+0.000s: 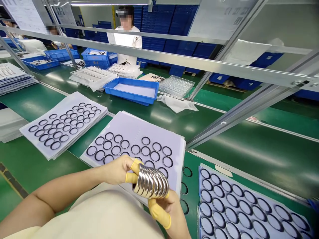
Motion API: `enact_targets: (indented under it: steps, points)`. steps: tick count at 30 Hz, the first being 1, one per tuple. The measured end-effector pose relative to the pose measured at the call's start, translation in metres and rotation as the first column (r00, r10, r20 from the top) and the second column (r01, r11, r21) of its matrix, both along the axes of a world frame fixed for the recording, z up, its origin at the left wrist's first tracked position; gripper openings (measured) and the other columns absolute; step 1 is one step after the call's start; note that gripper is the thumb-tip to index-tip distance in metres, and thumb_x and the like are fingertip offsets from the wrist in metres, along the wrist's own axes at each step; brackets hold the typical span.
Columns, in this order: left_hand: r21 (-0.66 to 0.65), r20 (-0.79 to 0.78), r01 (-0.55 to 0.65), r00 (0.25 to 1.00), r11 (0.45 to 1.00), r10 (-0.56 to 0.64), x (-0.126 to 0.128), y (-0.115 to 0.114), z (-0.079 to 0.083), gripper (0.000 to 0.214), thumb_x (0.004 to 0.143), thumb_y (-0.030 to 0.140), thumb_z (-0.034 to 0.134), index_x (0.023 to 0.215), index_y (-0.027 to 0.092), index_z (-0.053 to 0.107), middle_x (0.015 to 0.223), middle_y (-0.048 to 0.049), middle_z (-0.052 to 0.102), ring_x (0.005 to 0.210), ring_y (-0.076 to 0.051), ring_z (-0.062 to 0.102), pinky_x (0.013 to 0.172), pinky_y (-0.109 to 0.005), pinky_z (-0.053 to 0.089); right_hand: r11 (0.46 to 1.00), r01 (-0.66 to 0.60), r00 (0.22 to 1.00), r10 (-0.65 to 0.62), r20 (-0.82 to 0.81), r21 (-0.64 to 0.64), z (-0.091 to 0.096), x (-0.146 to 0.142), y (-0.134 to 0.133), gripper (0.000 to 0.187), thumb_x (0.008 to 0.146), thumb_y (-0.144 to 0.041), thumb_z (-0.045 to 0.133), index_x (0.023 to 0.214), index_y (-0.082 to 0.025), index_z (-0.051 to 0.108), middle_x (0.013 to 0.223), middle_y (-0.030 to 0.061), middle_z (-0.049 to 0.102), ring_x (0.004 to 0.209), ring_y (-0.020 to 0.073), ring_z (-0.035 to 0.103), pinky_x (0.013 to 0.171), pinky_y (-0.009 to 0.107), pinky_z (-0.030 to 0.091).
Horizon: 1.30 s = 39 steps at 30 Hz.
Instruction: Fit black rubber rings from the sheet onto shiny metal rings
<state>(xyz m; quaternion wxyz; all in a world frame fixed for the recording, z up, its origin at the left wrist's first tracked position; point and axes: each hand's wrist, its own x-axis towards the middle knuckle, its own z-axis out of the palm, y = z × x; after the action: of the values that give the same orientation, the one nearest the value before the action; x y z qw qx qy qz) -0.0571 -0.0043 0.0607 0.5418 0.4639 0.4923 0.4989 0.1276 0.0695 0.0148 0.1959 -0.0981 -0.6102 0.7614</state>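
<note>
Evidently, you need both hands for this: your left hand (pixel 121 170) pinches one end of the stack of rings (pixel 151 183) between thumb and finger, while your right hand (pixel 171 209) clasps the other end from below. Pressing inward from the two ends probably stops the loose rings from fanning apart, since nothing else visible binds them. The yellow finger covers (pixel 161 215) on both hands likely spare the shiny metal from skin marks. You hold the stack tilted, in front of your body and just above the near edge of the middle paper (pixel 129 127), perhaps so that any ring that slips drops onto something soft.

On that paper, flat rings (pixel 146 150) lie mostly apart, which likely saves them from scratching one another; your left hand hides a few. Just beside its right edge, three loose rings (pixel 187 171) rest directly on the green surface (pixel 193 200). Further right, the right sheet (pixel 233 200) carries rings in close rows, an order that seems handy for counting. To the left, the left paper (pixel 69 103) bears another spread, within your reach.

Beyond these, a blue tray (pixel 131 97) sits across the metal rail, well apart from your hands, and a co-worker (pixel 128 36) stands behind the frame (pixel 159 52).
</note>
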Motion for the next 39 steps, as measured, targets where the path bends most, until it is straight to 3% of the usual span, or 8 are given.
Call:
enact_targets:
  steps: [3, 5, 8, 13, 17, 28, 34, 39]
  points:
    - [0.048, -0.13, 0.044, 0.991, 0.998, -0.037, -0.003, 0.0, 0.009, 0.022, 0.076, 0.036, 0.07, 0.068, 0.017, 0.076, 0.07, -0.006, 0.064, 0.071, -0.015, 0.057, 0.07, -0.024, 0.047, 0.949, -0.266, 0.963, 0.27, 0.001, -0.168, -0.002, 0.002, -0.003, 0.039, 0.076, -0.055, 0.063, 0.078, -0.017, 0.069, 0.048, 0.0005, 0.055, 0.043, 0.0124, 0.046, 0.049, 0.027, 0.04]
    - [0.03, -0.086, 0.052, 0.995, 0.998, -0.049, -0.001, 0.0, 0.01, 0.021, 0.073, 0.036, 0.073, 0.066, 0.016, 0.075, 0.069, -0.0058, 0.064, 0.07, -0.015, 0.057, 0.069, -0.024, 0.047, 0.91, -0.311, 0.948, 0.317, -0.022, -0.274, -0.001, 0.002, -0.007, 0.045, 0.077, -0.057, 0.062, 0.094, -0.015, 0.069, 0.055, 0.0035, 0.061, 0.044, 0.0129, 0.051, 0.048, 0.027, 0.041]
    - [-0.079, 0.179, 0.045, 0.983, 0.996, -0.03, 0.004, 0.002, 0.001, 0.022, 0.062, 0.035, 0.082, 0.061, 0.015, 0.073, 0.063, -0.0029, 0.062, 0.061, -0.012, 0.053, 0.061, -0.022, 0.045, 0.901, -0.245, 0.966, 0.256, -0.015, -0.359, 0.007, 0.005, -0.014, 0.052, 0.079, -0.058, 0.06, 0.109, -0.015, 0.064, 0.064, 0.0078, 0.068, 0.047, 0.0152, 0.057, 0.049, 0.027, 0.043]
    - [-0.354, 0.5, 0.051, 0.854, 0.934, 0.144, 0.019, 0.002, -0.021, 0.025, 0.046, 0.026, 0.088, 0.05, 0.012, 0.067, 0.051, -0.0001, 0.061, 0.048, -0.009, 0.051, 0.054, -0.022, 0.044, 0.885, -0.173, 0.966, 0.238, 0.101, -0.432, 0.023, 0.015, -0.022, 0.059, 0.074, -0.057, 0.068, 0.119, -0.02, 0.059, 0.088, 0.0108, 0.074, 0.065, 0.018, 0.064, 0.062, 0.03, 0.048]
    - [-0.413, 0.544, 0.062, 0.817, 0.908, 0.192, 0.026, 0.001, -0.025, 0.02, 0.046, 0.017, 0.086, 0.056, 0.01, 0.071, 0.057, -0.0037, 0.066, 0.057, -0.013, 0.059, 0.062, -0.024, 0.048, 0.856, -0.207, 0.959, 0.273, 0.075, -0.473, 0.021, 0.018, -0.025, 0.049, 0.077, -0.055, 0.066, 0.114, -0.022, 0.062, 0.083, 0.0061, 0.071, 0.066, 0.0168, 0.061, 0.065, 0.03, 0.048]
    - [-0.431, 0.585, 0.052, 0.776, 0.901, 0.235, 0.033, -0.005, -0.019, 0.025, 0.05, 0.019, 0.087, 0.067, 0.008, 0.073, 0.066, -0.0063, 0.069, 0.064, -0.014, 0.06, 0.069, -0.025, 0.048, 0.91, -0.221, 0.966, 0.254, 0.051, -0.35, 0.021, 0.012, -0.026, 0.052, 0.084, -0.059, 0.052, 0.089, -0.011, 0.072, 0.054, 0.0026, 0.054, 0.051, 0.0158, 0.054, 0.058, 0.031, 0.044]
    - [-0.378, 0.476, 0.023, 0.863, 0.926, 0.172, 0.028, -0.007, -0.015, 0.025, 0.05, 0.025, 0.087, 0.061, 0.011, 0.07, 0.061, -0.0025, 0.064, 0.061, -0.012, 0.056, 0.064, -0.023, 0.047, 0.898, -0.286, 0.957, 0.283, -0.059, -0.333, 0.019, 0.011, -0.025, 0.048, 0.084, -0.058, 0.054, 0.094, -0.014, 0.072, 0.069, 0.0082, 0.067, 0.053, 0.015, 0.057, 0.052, 0.027, 0.041]
    - [-0.003, 0.005, 0.026, 1.0, 1.0, -0.026, 0.014, -0.01, 0.0, 0.019, 0.072, 0.027, 0.074, 0.06, 0.013, 0.069, 0.064, -0.0026, 0.06, 0.065, -0.012, 0.053, 0.064, -0.022, 0.046, 0.888, -0.255, 0.965, 0.257, -0.047, -0.383, 0.007, 0.005, -0.029, 0.037, 0.08, -0.051, 0.065, 0.095, -0.017, 0.07, 0.082, 0.0098, 0.075, 0.05, 0.0109, 0.06, 0.046, 0.021, 0.042]
